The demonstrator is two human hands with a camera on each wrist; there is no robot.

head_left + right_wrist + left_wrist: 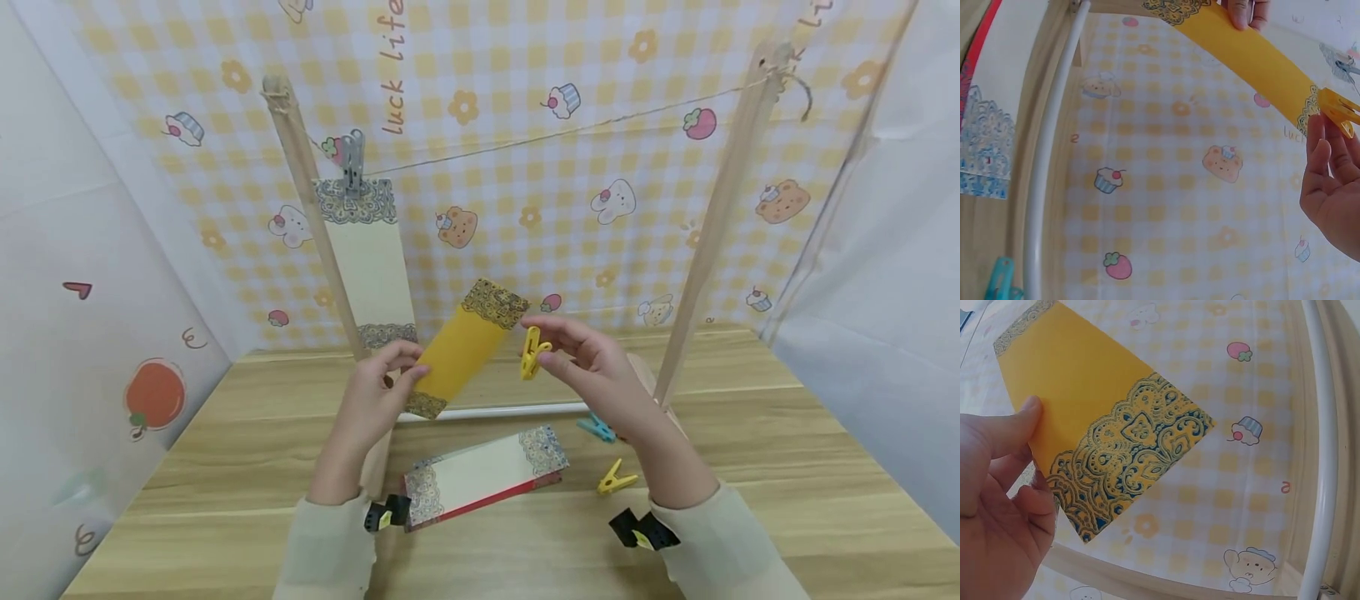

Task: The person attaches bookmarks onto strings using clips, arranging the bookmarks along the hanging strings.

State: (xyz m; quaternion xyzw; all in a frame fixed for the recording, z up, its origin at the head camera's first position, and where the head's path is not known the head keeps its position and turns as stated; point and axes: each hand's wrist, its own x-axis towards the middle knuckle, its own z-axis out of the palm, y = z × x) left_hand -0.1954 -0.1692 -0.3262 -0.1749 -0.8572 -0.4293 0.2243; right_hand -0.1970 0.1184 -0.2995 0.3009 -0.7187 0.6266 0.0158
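My left hand (375, 387) pinches a long yellow card (463, 346) by its edge between thumb and fingers. Dark lace-like patterns (1138, 440) cover both of the card's ends, and it is held tilted above the table. In my right hand (600, 367) is a yellow clothespin (531, 357), pinched between thumb and fingers close to the card's upper end. From the right wrist view the clothespin (1338, 109) overlaps the card's patterned end; whether it touches the card I cannot tell. A cream card (367, 267) hangs from the string (525, 143) under a grey clothespin (353, 167).
The string runs between a left wooden post (315, 200) and a right one (712, 225). A white rod (495, 411) crosses low between them. On the table lie a stack of cream and red cards (483, 475), a blue clothespin (597, 427) and another yellow clothespin (617, 478).
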